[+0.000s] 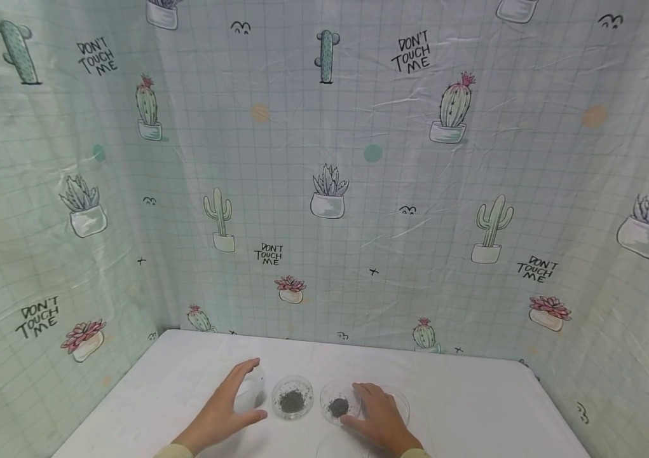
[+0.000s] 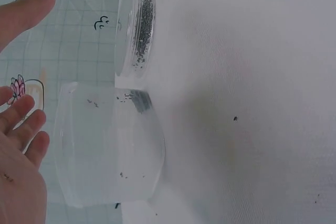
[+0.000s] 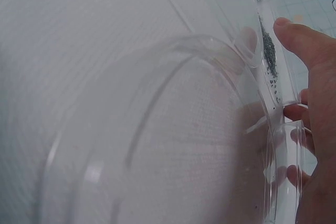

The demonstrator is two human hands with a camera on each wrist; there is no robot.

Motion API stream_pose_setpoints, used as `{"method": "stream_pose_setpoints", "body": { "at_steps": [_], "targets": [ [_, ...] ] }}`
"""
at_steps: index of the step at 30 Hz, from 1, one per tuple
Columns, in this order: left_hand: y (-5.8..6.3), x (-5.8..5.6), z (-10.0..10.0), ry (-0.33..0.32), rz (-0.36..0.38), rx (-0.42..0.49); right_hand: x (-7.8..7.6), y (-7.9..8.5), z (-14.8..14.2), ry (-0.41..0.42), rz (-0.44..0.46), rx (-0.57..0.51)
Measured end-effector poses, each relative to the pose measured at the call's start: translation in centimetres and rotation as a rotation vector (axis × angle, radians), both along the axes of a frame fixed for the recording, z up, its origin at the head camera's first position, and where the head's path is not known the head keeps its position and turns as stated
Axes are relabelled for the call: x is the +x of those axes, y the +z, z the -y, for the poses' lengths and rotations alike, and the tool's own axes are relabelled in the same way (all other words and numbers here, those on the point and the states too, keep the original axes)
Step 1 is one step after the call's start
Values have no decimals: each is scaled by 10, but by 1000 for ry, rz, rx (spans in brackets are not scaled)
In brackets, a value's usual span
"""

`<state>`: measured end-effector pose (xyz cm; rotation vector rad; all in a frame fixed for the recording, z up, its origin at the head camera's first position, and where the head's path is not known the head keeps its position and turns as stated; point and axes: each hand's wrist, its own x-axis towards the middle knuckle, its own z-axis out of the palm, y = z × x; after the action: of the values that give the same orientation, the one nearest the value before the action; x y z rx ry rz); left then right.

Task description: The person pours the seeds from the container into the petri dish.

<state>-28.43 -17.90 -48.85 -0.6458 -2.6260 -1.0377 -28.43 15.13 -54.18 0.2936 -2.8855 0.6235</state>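
My left hand (image 1: 222, 407) is spread in a C shape beside a clear plastic cup (image 2: 110, 150), with a gap between fingers and cup in the left wrist view. Dark specks cling to the cup's wall. Right of it lies a clear petri dish (image 1: 292, 398) with dark granules. My right hand (image 1: 380, 416) holds a second petri dish (image 1: 330, 394) by its right side, thumb (image 3: 299, 40) at the near rim and fingers at the far rim. That dish holds a smaller dark heap of granules (image 3: 269, 51).
Another clear dish (image 1: 404, 407) lies partly behind my right hand. A further clear round dish or lid (image 1: 332, 446) sits at the near edge of view. Loose specks dot the white tabletop (image 1: 473, 407). A cactus-print curtain (image 1: 370, 222) hangs around the table.
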Motion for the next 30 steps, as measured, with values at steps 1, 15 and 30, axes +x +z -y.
{"method": "stream_pose_setpoints", "body": {
  "at_steps": [1, 15, 30],
  "targets": [
    [0, 0, -1, -12, -2, 3, 0, 0, 0, 1, -1, 1],
    [0, 2, -17, -131, -42, 4, 1, 1, 1, -9, 8, -14],
    [2, 5, -31, -191, -46, -16, -2, -3, -1, -6, -1, -13]
  ]
}}
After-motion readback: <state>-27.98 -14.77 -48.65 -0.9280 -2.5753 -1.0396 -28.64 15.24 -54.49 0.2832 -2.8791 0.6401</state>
